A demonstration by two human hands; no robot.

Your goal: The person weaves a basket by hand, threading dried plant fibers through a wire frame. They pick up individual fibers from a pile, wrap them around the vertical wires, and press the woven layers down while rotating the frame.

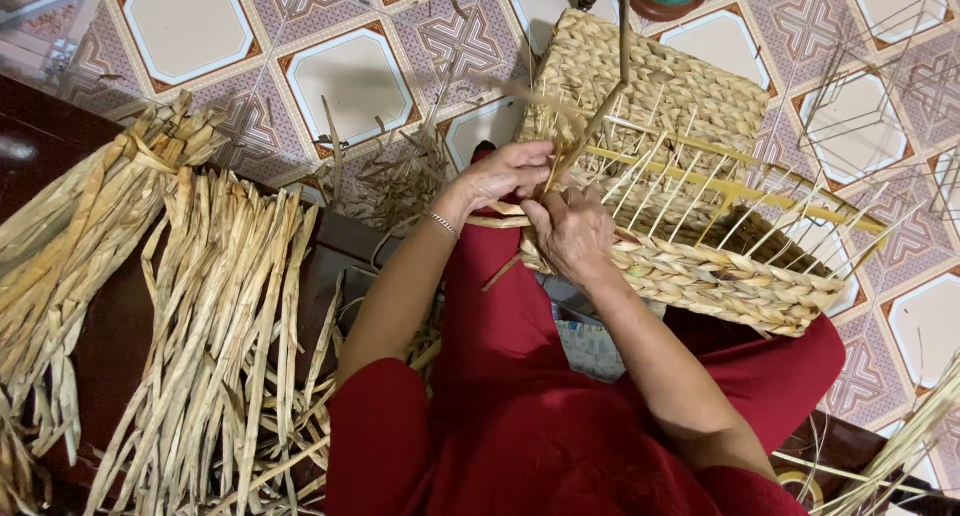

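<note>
Red cloth (520, 416) over the person's lap lies nearest, with long dried pale-straw reed strips (215, 316) heaped beside it on the dark bench. On the lap rests a half-woven rectangular basket of braided straw on a thin wire frame (700, 266). Both hands meet at its near corner: left hand (500, 176) and right hand (570, 231), fingers pinched on a flat straw strand (590, 126). Patterned floor tiles (350, 76) lie beyond.

The person wore a red top with short sleeves (385, 431) and red trousers (500, 316). A thin silver bracelet (440, 223) circled the left wrist. Both forearms were bare, and the right wrist carried nothing.
</note>
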